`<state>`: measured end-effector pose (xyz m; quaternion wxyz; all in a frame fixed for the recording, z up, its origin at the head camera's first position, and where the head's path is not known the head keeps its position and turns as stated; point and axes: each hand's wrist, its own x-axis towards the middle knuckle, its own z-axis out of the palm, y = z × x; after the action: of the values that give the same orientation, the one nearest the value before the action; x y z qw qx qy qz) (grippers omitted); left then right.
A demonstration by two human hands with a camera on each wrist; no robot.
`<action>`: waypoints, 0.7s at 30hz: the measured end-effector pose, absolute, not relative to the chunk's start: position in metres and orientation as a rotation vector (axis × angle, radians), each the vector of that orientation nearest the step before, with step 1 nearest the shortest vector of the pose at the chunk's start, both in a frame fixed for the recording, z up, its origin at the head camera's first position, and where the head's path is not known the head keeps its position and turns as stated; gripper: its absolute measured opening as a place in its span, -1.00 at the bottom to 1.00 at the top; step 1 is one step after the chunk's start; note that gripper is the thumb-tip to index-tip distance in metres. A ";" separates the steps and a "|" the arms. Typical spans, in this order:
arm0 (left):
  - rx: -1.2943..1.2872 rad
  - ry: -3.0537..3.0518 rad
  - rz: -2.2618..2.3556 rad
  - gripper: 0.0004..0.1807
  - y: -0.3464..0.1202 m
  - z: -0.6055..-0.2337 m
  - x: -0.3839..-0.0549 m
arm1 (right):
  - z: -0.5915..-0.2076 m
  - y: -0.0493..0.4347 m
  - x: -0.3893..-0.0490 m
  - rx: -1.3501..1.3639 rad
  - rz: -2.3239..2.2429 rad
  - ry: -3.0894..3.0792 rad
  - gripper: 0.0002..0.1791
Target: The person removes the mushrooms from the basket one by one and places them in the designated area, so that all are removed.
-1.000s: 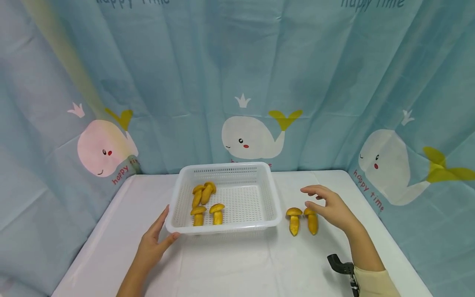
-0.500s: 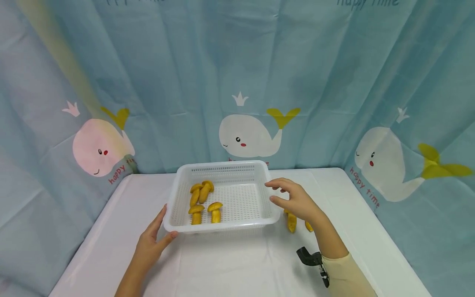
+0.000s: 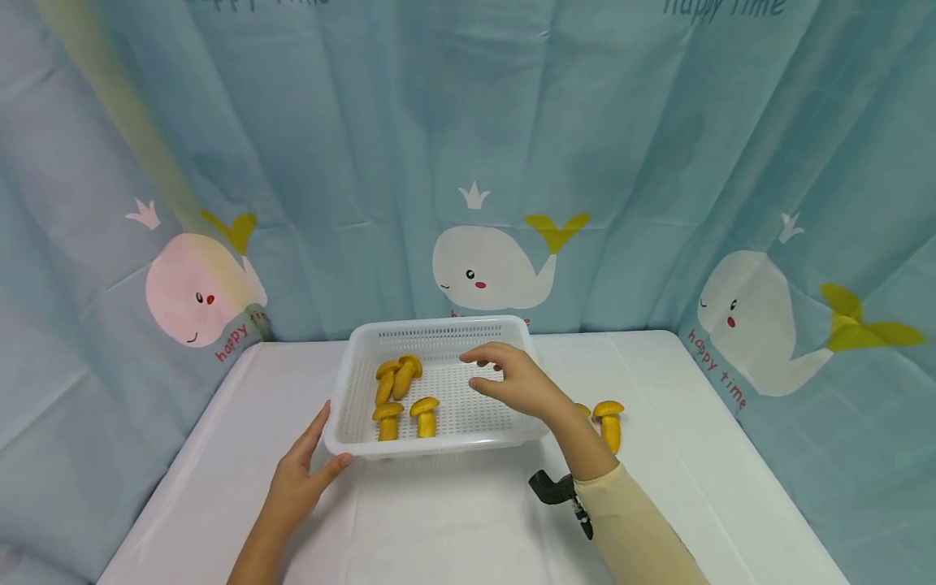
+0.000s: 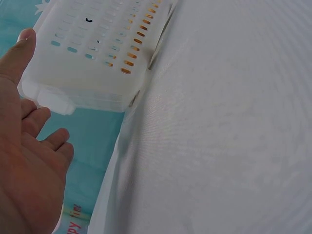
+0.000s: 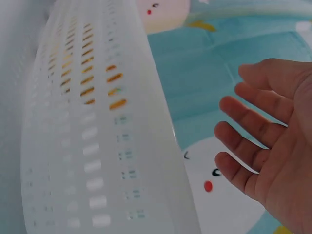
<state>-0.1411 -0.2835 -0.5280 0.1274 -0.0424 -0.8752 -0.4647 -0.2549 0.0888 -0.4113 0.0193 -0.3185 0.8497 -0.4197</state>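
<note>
A white perforated plastic basket [image 3: 439, 446] stands at the middle of the table, with several yellow-brown mushrooms [image 3: 425, 418] in its left half. My left hand [image 3: 292, 486] rests at the basket's front left corner, thumb by the front rim and fingers straight along the side. In the left wrist view the thumb [image 4: 20, 56] lies against the basket wall [image 4: 73, 85]. Over the basket's right half hovers my right hand [image 3: 522, 386], fingers spread and relaxed, holding nothing. Right of the basket lies one mushroom [image 3: 609, 424]; a second mushroom [image 3: 582, 409] beside it is mostly hidden by my right forearm.
A white cloth [image 3: 431, 520] covers the table. Behind it and at both sides hangs a blue curtain [image 3: 344, 203] printed with whales. A black bracket [image 3: 552, 489] sticks out from my right wrist, above the cloth in front of the basket.
My right hand has moved left, from above the two mushrooms on the table to above the basket, with nothing in it. My left hand stays at the basket's corner.
</note>
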 end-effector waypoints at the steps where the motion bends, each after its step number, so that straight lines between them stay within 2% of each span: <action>1: -0.120 -2.550 -1.351 0.01 -0.283 -0.527 -0.141 | -0.411 0.084 -0.257 -0.988 -1.301 2.625 -0.59; 11: -0.081 -2.583 -1.364 0.01 -0.280 -0.519 -0.139 | -0.421 0.041 -0.267 -1.007 -1.237 2.595 -0.58; 21: -0.106 -2.574 -1.351 0.02 -0.281 -0.521 -0.139 | -0.436 0.007 -0.281 -0.889 -1.194 2.577 -0.58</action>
<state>-0.1387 -0.2809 -0.5208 0.1159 -0.0363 -0.8789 -0.4613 -0.2809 0.0065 -0.4364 0.0825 -0.2977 0.8630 -0.3998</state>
